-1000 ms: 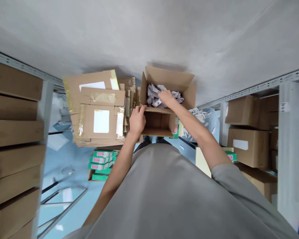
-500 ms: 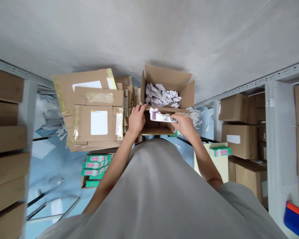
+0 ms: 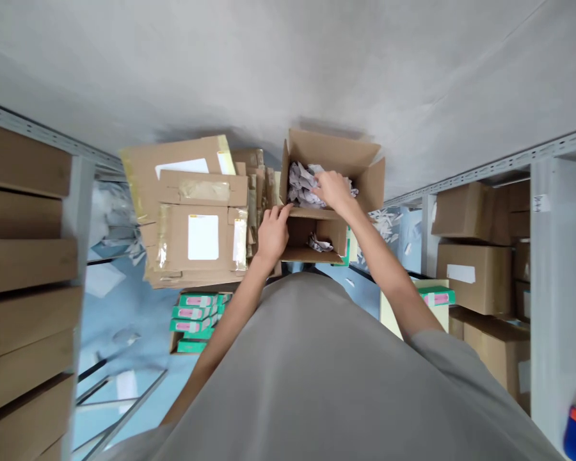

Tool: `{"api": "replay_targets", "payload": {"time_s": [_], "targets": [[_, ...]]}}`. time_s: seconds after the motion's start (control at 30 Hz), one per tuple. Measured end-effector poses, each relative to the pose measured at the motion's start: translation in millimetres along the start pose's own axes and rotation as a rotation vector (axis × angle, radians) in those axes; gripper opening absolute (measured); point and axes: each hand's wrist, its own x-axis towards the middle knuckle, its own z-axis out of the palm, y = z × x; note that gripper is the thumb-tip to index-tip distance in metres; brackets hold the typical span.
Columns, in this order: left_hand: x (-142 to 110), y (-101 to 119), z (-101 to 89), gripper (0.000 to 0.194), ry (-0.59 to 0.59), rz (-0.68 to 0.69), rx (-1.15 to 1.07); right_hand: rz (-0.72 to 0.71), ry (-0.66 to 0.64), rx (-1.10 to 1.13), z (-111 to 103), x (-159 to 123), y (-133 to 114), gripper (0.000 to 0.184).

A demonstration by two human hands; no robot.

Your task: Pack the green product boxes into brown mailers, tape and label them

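An open cardboard box [image 3: 336, 147] stands at the wall with crumpled paper [image 3: 301, 182] in it. My right hand [image 3: 335, 191] reaches into this box, its curled fingers closed at the paper. Against its near side sits a smaller open carton [image 3: 312, 256], holding one crumpled piece of paper [image 3: 320, 243]. My left hand [image 3: 272, 234] is closed on the left edge where the two boxes meet, with its fingertips at the far box's near corner.
Flattened cardboard boxes [image 3: 173, 224] are stacked to the left. Below them, a carton holds several green-and-pink packages [image 3: 192, 313]. Shelves with brown boxes [image 3: 475, 272] flank both sides. A green package [image 3: 436, 296] lies on a pale surface at right.
My right hand has let go of a crumpled piece of paper, which now lies in the near carton, and has moved up into the far box. My left hand stays at the edge.
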Motion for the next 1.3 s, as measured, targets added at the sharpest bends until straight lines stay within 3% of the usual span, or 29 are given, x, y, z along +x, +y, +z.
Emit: {"api": "replay_targets", "payload": {"time_s": [0.1,0.17,0.3,0.4,0.53,0.63,0.7,0.77,0.9,0.97,1.17,1.3], "targets": [[-1,3,-1.4,0.070,-0.013,-0.018,0.004,0.015,-0.029,-0.076,15,64,-13,0.040],[-1,3,-1.5,0.071,-0.018,-0.026,0.005,0.029,-0.051,-0.094,24,89,-19,0.040],[-1,3,1.0,0.070,0.005,-0.037,-0.007,0.020,-0.011,-0.086,29,95,-14,0.040],[0,1,3.4,0.072,0.018,-0.035,-0.025,0.035,0.134,-0.031,16,60,0,0.040],[-3,-6,5.7,0.075,0.068,-0.041,-0.093,0.102,0.355,0.143,-6,-38,17,0.043],[-12,-17,8.5,0.077,0.133,-0.069,-0.165,0.101,0.396,0.296,-5,-119,14,0.042],[-21,-23,11.5,0.080,0.153,-0.092,-0.206,0.082,0.337,0.379,9,-154,4,0.037],[-30,-28,15.3,0.082,0.158,-0.108,-0.232,0.097,0.257,0.416,30,-167,-11,0.032],[-46,-30,22.6,0.080,0.128,-0.118,-0.229,0.157,0.070,0.422,66,-151,-36,0.028],[-52,-31,24.4,0.077,0.116,-0.131,-0.215,0.189,0.051,0.432,75,-149,-36,0.032],[-61,-29,22.3,0.071,0.099,-0.199,-0.153,0.490,0.193,0.351,87,-184,5,0.041],[-60,-18,20.3,0.067,0.074,-0.320,-0.098,0.545,0.116,0.310,110,-186,27,0.045]]}}
